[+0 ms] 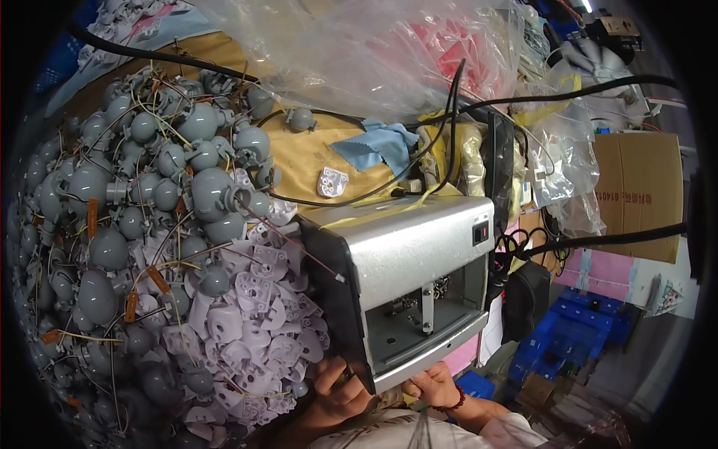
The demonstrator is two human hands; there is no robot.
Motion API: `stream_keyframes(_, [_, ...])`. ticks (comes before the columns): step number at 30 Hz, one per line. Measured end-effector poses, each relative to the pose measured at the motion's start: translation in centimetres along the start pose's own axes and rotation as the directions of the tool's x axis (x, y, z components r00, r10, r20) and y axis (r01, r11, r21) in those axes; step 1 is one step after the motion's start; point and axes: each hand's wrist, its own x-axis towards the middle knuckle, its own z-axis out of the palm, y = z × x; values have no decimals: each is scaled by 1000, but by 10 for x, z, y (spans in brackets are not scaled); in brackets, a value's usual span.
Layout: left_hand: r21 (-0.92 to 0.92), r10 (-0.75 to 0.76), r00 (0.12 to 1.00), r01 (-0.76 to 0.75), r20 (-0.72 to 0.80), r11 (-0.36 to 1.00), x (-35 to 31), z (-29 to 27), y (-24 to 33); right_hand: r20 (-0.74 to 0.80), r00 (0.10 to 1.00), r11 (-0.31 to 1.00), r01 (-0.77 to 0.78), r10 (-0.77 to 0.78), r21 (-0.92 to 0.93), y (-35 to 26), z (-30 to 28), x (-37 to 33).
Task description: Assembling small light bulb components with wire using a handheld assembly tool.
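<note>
Silver machine (419, 239) just beyond left hand (341, 393) and right hand (436, 388), long axis crosswise; fingers bent, grip unclear in both.

A machine (411, 232) stands in the middle, a person's left hand (338, 393) and right hand (435, 387) at its near side. Left of it lie piled plastic parts (258, 329); farther left, heaped wired balls (97, 295). Behind it lies a cloth (378, 146), then plastic sheeting (336, 56). Far right stands a carton (636, 191).
</note>
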Motion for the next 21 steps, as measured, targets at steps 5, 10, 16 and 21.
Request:
stream_keyframes(5, [62,9,999,-12,49,998,9,-6,3,57,990,991,-131,130,12,34,-8,-45])
stream_keyframes(10, [33,20,998,-22,59,999,3,-6,-1,140,983,931,-60,117,-361,-3,-37,-70])
stream_keyframes(16, [13,32,999,-31,-5,999,15,-1,2,319,933,952,236,-165,-197,-177,-27,-52])
stream_keyframes(21, [-14,28,1000,-28,-7,1000,14,-3,4,447,852,945,326,-273,-44,-239,13,-36])
